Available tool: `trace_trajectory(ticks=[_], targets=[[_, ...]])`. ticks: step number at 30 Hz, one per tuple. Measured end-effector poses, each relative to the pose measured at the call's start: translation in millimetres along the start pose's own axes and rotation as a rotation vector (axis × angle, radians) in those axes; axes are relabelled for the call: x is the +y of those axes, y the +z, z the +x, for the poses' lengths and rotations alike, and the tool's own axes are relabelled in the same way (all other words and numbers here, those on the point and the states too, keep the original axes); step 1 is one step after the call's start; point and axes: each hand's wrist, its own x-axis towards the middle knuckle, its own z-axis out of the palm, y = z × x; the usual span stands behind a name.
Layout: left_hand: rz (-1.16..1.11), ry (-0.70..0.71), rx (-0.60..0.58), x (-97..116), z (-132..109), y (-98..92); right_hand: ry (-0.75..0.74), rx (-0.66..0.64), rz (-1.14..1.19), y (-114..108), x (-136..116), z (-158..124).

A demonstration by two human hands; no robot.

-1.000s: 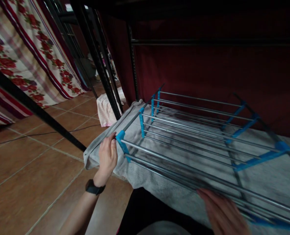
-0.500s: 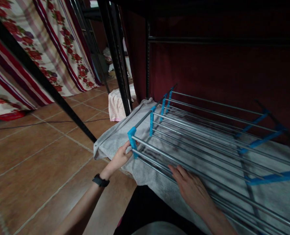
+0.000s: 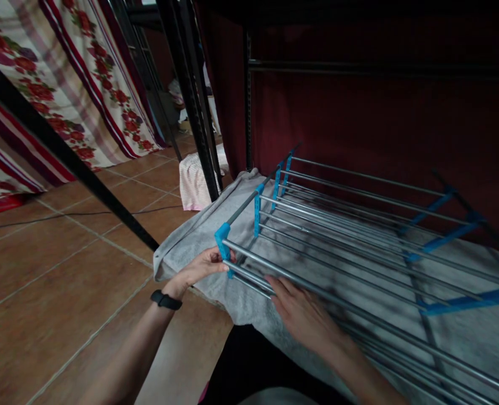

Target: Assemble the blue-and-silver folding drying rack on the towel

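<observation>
A rack of grey metal tubes [image 3: 350, 256] with blue plastic connectors lies on a grey cloth in front of me. At its near left corner, my left hand [image 3: 207, 264] pinches a blue connector [image 3: 223, 236], its fingertips partly hidden behind that piece. My right hand [image 3: 302, 309] rests over the lower front tubes, with fingers stretched out together and touching the metal. The thumb of that hand is out of sight.
The grey cloth [image 3: 207, 236] covers a low surface between black metal posts [image 3: 190, 101]. A dark red curtain [image 3: 359, 124] hangs behind. To the left are the tiled floor [image 3: 63, 270], a dark cable, a striped cloth [image 3: 194, 180] and a floral curtain [image 3: 50, 84].
My right hand has slid left along the front tubes, nearer the corner. My left hand has shifted its fingers on the connector, its thumb now lower. The view has turned slightly.
</observation>
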Motion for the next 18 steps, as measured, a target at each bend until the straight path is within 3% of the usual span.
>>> trace_trajectory(ticks=[5, 9, 18], targets=[[-0.100, 0.055, 0.006, -8, -1, 0.0, -0.044, 0.008, 0.036, 2, -35, 54], [-0.112, 0.050, 0.075, -18, 1, -2.1, -0.055, -0.016, 0.023, 6, -46, 81], [-0.212, 0.030, 0.067, -25, 4, -0.5, -0.072, -0.031, 0.035, 4, -46, 79]])
